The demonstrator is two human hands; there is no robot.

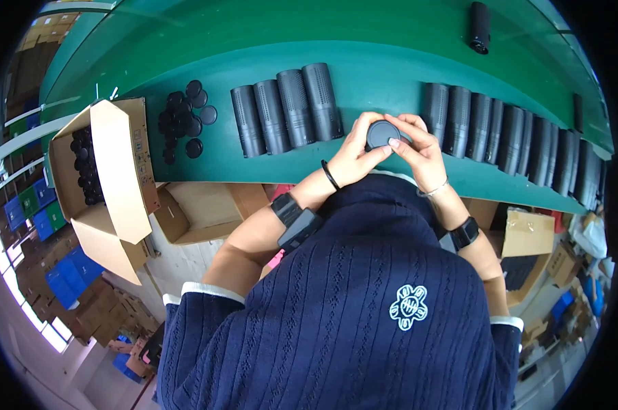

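At the front edge of the green table, both my hands are closed around a round black cap (383, 134). My left hand (359, 152) grips its left side. My right hand (420, 150) holds the right side, with the thumb pressed on the cap's face. Whether a cylinder sits beneath the cap is hidden. To the left of my hands lie several ribbed black cylinders (295, 106) side by side. A longer row of similar black cylinders (512, 140) stretches off to the right. Loose black caps (193, 127) are scattered farther left.
An open cardboard box (121, 178) full of black caps stands at the table's left end. Another open carton (203, 212) sits below the front edge of the table (384, 68). One separate black cylinder (480, 29) lies on the far green surface. Another carton (529, 232) is at lower right.
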